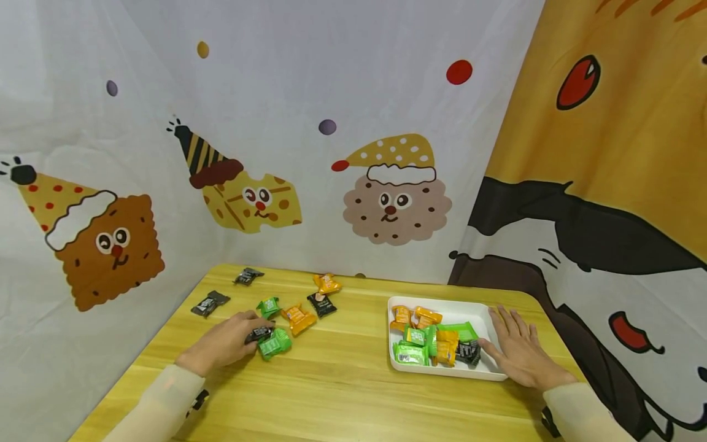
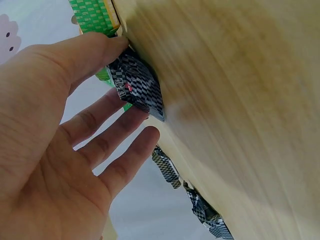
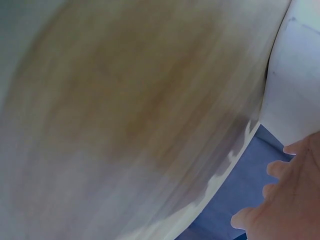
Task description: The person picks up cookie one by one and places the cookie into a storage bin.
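My left hand (image 1: pixel 229 341) pinches a black-wrapped candy (image 2: pixel 135 82) between thumb and fingers, low over the table at the left. Right beside that candy lies a green-wrapped candy (image 1: pixel 274 344). With fingers spread and straight, my right hand (image 1: pixel 519 350) rests against the right edge of a white tray (image 1: pixel 447 371). Orange candies (image 1: pixel 426 317), green candies (image 1: pixel 411 354) and a black candy (image 1: pixel 468 352) fill the tray's left and middle. In the right wrist view only part of the right hand (image 3: pixel 290 200) shows, beside the white tray wall.
Loose on the table (image 1: pixel 331 399) lie another green candy (image 1: pixel 269 307), two orange candies (image 1: pixel 299 318), and black candies (image 1: pixel 321 304) near the middle and at the far left (image 1: pixel 210 303). A curtain (image 1: pixel 331 73) printed with cartoon figures hangs behind the table.
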Available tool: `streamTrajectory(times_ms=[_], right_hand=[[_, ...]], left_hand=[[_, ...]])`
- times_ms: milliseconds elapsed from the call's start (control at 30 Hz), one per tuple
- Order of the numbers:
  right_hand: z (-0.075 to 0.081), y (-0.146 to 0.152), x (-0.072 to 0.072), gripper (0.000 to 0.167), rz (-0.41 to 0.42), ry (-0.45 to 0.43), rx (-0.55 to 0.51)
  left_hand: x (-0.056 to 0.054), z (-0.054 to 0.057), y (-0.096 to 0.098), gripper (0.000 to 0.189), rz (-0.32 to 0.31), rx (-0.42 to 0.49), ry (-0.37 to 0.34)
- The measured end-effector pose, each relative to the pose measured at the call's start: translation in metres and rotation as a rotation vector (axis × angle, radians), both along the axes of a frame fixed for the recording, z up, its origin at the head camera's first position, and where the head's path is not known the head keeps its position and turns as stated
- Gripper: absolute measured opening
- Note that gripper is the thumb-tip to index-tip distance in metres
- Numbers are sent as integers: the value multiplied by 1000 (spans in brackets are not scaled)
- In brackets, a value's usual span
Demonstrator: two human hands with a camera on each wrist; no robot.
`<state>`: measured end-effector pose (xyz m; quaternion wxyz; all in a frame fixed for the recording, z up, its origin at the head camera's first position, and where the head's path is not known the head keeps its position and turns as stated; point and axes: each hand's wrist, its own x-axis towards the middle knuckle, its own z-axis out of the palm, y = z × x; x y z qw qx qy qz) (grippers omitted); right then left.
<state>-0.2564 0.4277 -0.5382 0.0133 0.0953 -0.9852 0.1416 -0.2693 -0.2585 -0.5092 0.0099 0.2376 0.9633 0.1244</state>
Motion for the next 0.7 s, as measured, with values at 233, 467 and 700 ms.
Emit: streamTrajectory(times_ms=[233,467,700], right_hand=[[0,0,0,96,-2,-1,-11],[-1,1,0,96,-5,1,-2],[0,1,0,96,0,2,-13]], left_hand=[[0,1,0,45,12,3,27],[0,0,-2,43,20,8,33],[-1,3,-7,43,45,9,47]])
